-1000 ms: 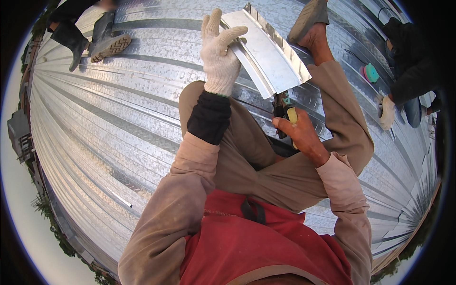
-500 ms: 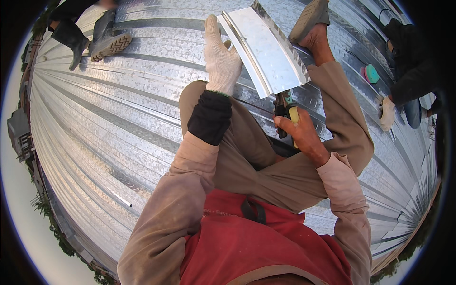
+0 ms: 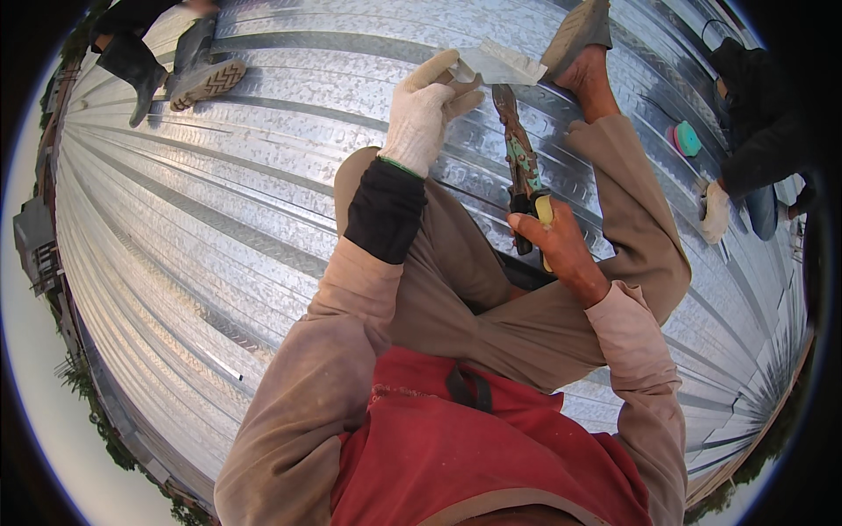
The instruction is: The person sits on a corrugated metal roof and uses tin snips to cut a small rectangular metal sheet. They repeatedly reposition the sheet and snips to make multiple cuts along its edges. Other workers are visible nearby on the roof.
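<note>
My left hand [image 3: 419,114], in a white knit glove, grips the left end of a small bent sheet metal piece [image 3: 504,65]. The piece is seen almost edge-on, close to my sandalled foot. Bare and lower down, my right hand [image 3: 561,244] is wrapped round the yellow and black handles of a pair of tin snips [image 3: 519,153]. Worn green and rust-brown metal shows on the snips. Their jaws point away from me and end just below the sheet piece; whether they touch it, I cannot tell.
I sit on ribbed metal roofing sheets [image 3: 219,202]. A sandal [image 3: 570,37] is on my foot. Another person's boots [image 3: 206,83] are at the far left. At right, a dark-clad person's gloved hand [image 3: 715,210] rests near a green and pink round object [image 3: 686,138].
My left hand has tipped the sheet metal piece from a broad face-up view to nearly edge-on and farther off. The snips' jaws, hidden before, now show. My right hand has barely moved.
</note>
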A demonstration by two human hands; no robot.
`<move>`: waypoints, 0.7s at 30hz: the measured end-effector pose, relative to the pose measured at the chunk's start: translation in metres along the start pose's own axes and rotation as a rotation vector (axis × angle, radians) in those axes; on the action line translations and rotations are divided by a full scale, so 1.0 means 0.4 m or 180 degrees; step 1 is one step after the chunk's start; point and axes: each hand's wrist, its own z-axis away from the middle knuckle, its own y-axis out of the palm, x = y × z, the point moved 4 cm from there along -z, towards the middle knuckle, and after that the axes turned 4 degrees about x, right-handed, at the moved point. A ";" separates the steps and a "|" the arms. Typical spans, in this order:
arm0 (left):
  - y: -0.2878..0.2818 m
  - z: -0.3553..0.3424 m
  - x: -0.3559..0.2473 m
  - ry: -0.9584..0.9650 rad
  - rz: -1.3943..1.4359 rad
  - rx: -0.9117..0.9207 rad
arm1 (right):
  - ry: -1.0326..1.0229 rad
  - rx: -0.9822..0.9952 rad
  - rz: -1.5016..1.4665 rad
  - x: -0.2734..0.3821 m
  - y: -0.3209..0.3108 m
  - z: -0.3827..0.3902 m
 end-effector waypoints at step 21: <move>-0.096 -0.002 0.034 0.0137 0.0703 -0.1345 | 0.0340 0.0252 0.0579 -0.019 0.007 -0.011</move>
